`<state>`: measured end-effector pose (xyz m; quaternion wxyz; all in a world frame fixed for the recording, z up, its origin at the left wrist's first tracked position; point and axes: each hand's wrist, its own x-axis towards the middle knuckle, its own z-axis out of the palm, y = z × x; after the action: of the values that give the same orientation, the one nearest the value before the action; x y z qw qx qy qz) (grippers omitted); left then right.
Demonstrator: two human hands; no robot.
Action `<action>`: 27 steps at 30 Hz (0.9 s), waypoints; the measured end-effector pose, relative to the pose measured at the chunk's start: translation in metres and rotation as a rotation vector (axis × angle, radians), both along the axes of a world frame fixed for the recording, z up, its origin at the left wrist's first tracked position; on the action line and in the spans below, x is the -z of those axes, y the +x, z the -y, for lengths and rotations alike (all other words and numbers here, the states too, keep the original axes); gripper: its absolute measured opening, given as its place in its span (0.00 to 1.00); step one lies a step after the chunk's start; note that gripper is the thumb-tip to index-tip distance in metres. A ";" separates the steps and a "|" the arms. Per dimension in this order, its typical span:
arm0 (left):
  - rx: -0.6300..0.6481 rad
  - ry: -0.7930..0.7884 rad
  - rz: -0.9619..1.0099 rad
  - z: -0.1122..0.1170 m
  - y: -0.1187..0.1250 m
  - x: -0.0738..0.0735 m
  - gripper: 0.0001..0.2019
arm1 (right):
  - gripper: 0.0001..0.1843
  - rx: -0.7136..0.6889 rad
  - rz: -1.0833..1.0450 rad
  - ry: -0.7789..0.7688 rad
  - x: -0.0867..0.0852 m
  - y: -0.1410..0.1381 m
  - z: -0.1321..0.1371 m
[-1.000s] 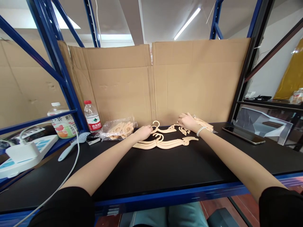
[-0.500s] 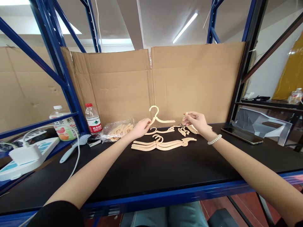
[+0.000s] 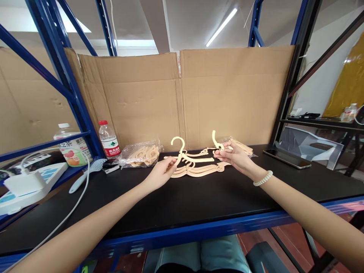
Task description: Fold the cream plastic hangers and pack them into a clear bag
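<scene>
My left hand point(image 3: 160, 173) is closed on a cream folding hanger point(image 3: 196, 159), gripping it on its left side. The hanger's hook points up and one arm stretches to the right. My right hand point(image 3: 238, 157) pinches a small curved hanger piece point(image 3: 215, 139), whose free end sticks up above the fingers. Below and between the hands lies a row of similar hangers point(image 3: 196, 173) on the black tabletop. Another hanger point(image 3: 203, 152) lies behind, partly covered by the held one. Beyond my right hand, more pale pieces point(image 3: 242, 147) lie in clear plastic.
At the back left are a clear bag of hanger parts point(image 3: 142, 154), a red-capped water bottle point(image 3: 110, 142) and a light blue brush point(image 3: 82, 179). A power strip point(image 3: 42, 185) with a white cable sits far left. A phone point(image 3: 286, 159) lies right. Cardboard point(image 3: 233, 94) walls the back.
My left hand has brought the hanger lower, nearer me and slightly left. My right hand has drawn back from the loose pieces, and the curved piece now shows upright in it.
</scene>
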<state>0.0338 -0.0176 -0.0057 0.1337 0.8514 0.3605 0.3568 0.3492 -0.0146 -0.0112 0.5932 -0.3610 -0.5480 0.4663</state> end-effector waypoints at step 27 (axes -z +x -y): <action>-0.035 0.087 -0.019 0.011 0.008 0.010 0.07 | 0.13 -0.324 0.101 -0.190 0.006 0.004 0.018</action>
<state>0.0417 -0.0284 -0.0161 0.0866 0.8533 0.3609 0.3663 0.3535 -0.0326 -0.0176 0.4456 -0.3452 -0.5815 0.5867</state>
